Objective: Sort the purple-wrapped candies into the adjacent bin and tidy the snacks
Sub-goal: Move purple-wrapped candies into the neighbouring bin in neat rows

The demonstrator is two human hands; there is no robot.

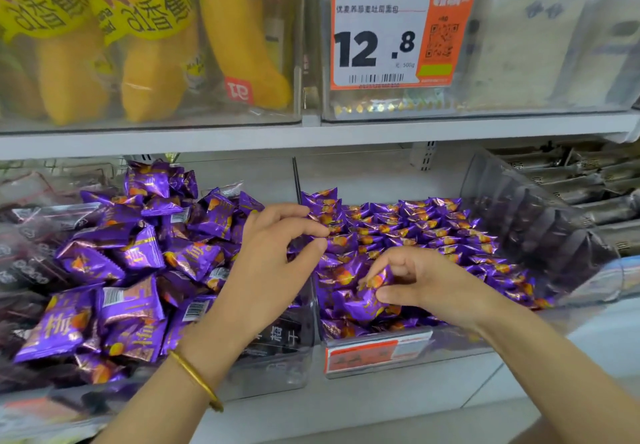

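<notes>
right hand (426, 284) pinches candy (360, 305), long axis seemingly diagonal

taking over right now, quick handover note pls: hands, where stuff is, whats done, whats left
Left hand: fingers curled at the divide between the bins; can't tell whether it pinches anything.
Right hand: grips one candy over the right bin.
Things: the right bin is full of small purple candies, rear rows neat, front jumbled. Left bin is heaped with larger purple packs.
Done: most of the right bin is lined up.
Left: place the held candy, straighten the front, tidy the left heap.
</notes>
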